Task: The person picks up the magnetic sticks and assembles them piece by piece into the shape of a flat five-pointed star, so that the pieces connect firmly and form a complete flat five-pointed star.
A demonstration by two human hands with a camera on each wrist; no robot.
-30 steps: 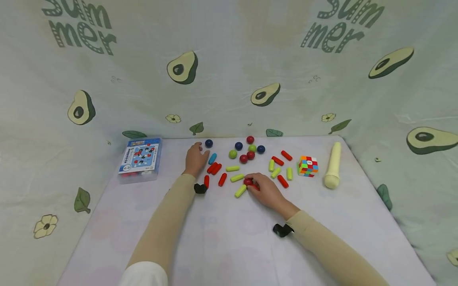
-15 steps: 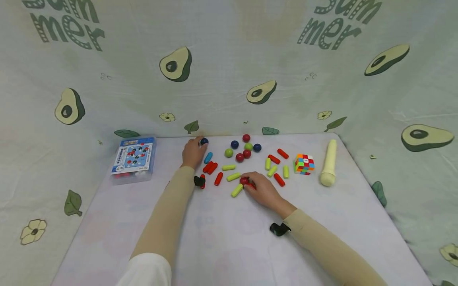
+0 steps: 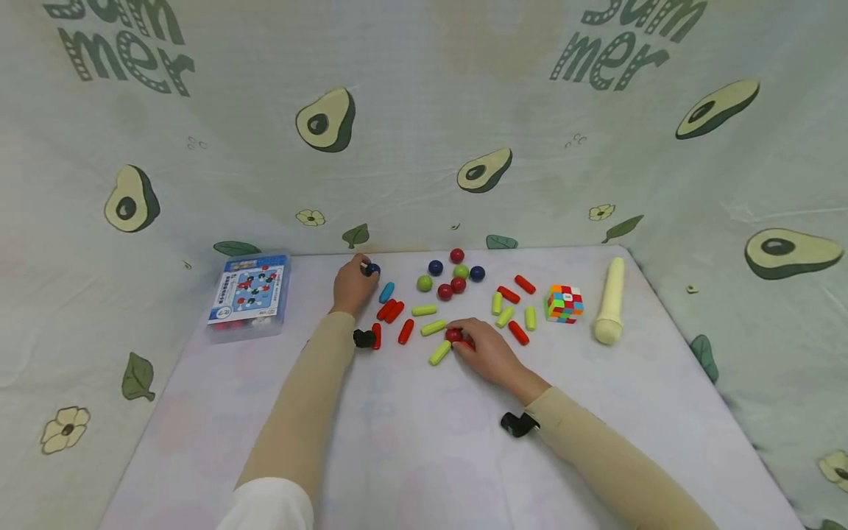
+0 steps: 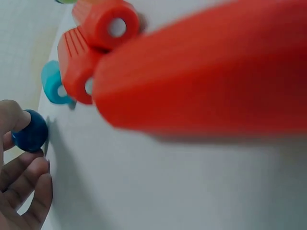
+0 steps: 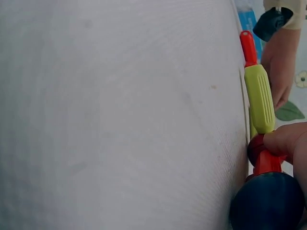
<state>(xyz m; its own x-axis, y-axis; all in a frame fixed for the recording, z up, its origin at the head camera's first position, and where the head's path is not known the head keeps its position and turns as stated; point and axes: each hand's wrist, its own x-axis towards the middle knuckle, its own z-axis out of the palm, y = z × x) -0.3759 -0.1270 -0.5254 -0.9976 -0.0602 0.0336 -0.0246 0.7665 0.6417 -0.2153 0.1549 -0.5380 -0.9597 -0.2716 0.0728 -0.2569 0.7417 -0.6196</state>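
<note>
Dark blue, a ball (image 3: 373,270) now sits pinched between the thumb and fingers of the left hand (image 3: 352,285), near the far edge of the table (image 3: 424,442); a second ago we saw it just beside those fingers, not held. We cannot tell whether it is lifted. For the work in hand, we judge, this puts a piece in each hand. The right hand (image 3: 490,352) grips a red ball (image 3: 453,335); from the right wrist we see a red stick (image 5: 268,164) between that and another blue ball (image 5: 267,203). Whether the yellow-green stick (image 3: 440,352) beside them is joined, we cannot tell. Room ahead of the left hand looks tight, as patterned cloth (image 3: 404,177) rises just past the edge, and a light blue stick (image 3: 387,292) lies close on its right. Towards the plastic box (image 3: 280,294) we find more space, and the widest stretch lies nearer the person, between the sleeves (image 3: 298,412).
</note>
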